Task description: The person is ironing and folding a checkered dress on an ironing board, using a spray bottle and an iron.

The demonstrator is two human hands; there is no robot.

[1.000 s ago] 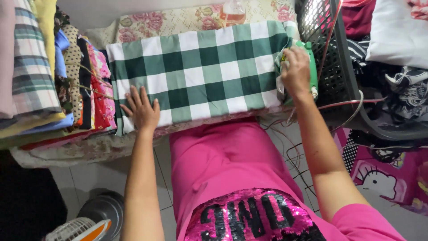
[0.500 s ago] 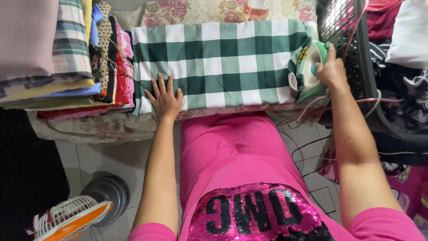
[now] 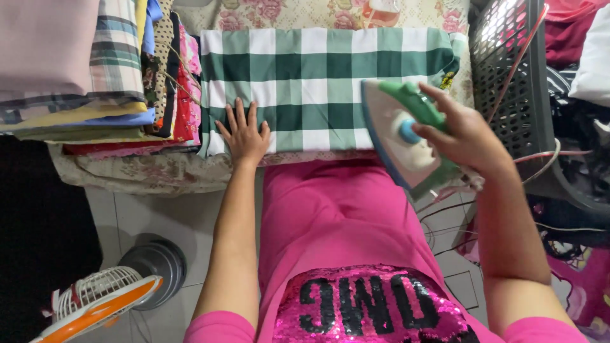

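Note:
A green and white checked cloth (image 3: 318,76) lies folded flat on a floral-covered ironing surface (image 3: 406,14). My left hand (image 3: 243,134) rests palm down, fingers spread, on the cloth's near left corner. My right hand (image 3: 467,136) grips the handle of a green and white electric iron (image 3: 400,136), lifted and tilted above the cloth's near right part, its point toward the cloth. The iron's cord (image 3: 445,213) trails down to the right.
A pile of folded clothes (image 3: 95,70) sits to the left of the cloth. A dark plastic laundry basket (image 3: 511,82) with garments stands at the right. A small fan (image 3: 101,298) stands on the tiled floor at lower left.
My right hand has lifted the iron off its spot at the cloth's right edge and swung it leftward over the cloth. My left hand stays pressed on the cloth.

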